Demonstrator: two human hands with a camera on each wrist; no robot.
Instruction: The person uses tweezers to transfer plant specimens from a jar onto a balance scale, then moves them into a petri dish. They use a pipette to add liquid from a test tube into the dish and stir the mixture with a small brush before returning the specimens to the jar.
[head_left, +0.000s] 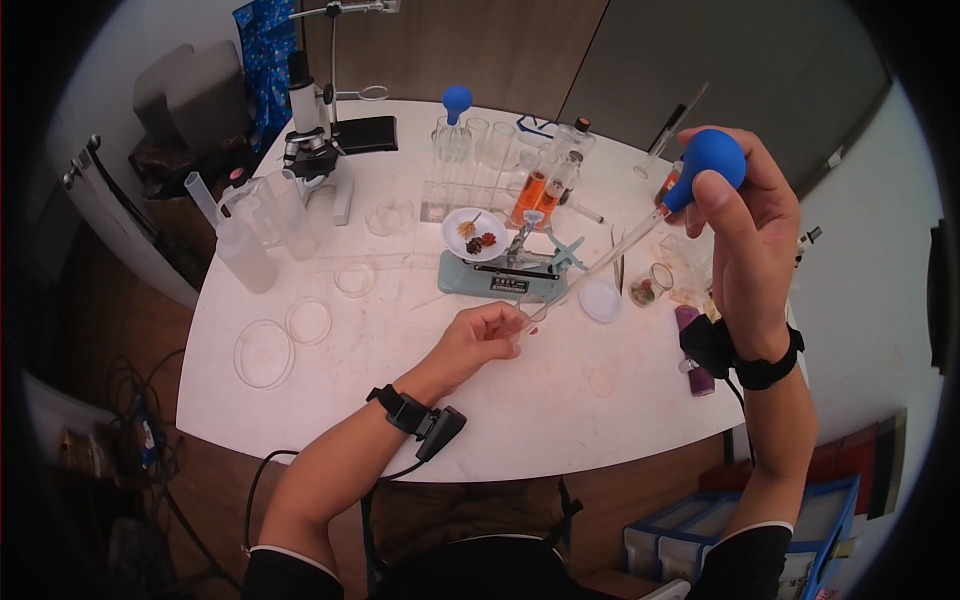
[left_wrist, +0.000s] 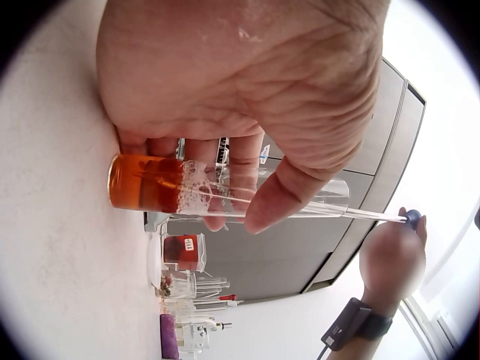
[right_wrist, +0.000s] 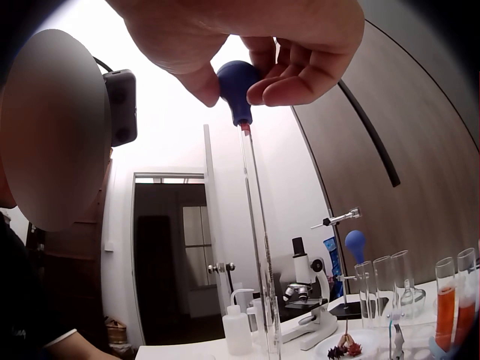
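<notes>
- Pinching a blue rubber bulb (head_left: 714, 160) between thumb and fingers, the right hand (head_left: 752, 225) is raised at the right of the head view; a long glass dropper (head_left: 625, 245) slants down from the bulb to the left hand (head_left: 482, 338); that hand's fingers curl round a test tube (head_left: 531, 313) just in front of a green balance (head_left: 500, 281), whose white pan (head_left: 487, 250) bears dried flowers (head_left: 470, 230); a microscope (head_left: 308, 120) stands at the far left of the table (head_left: 410, 400), with clear round dishes (head_left: 264, 355) nearer.
- In the left wrist view the left hand is narrowed round the test tube, thumb on one side and fingers behind; orange liquid (left_wrist: 146, 182) fills its lower part, with foam (left_wrist: 195, 187) above; the dropper runs in through the mouth; the tube's base is by the tabletop, though whether they touch I cannot tell; the right hand shows beyond, blurred, at the bulb.
- In the right wrist view the right thumb and fingers close on opposite sides of the bulb; the dropper hangs below it, steep and slightly tilted; behind are a white squeeze bottle (right_wrist: 238, 332), the microscope, a second blue bulb (right_wrist: 355, 244) and upright glass tubes (right_wrist: 384, 281).
</notes>
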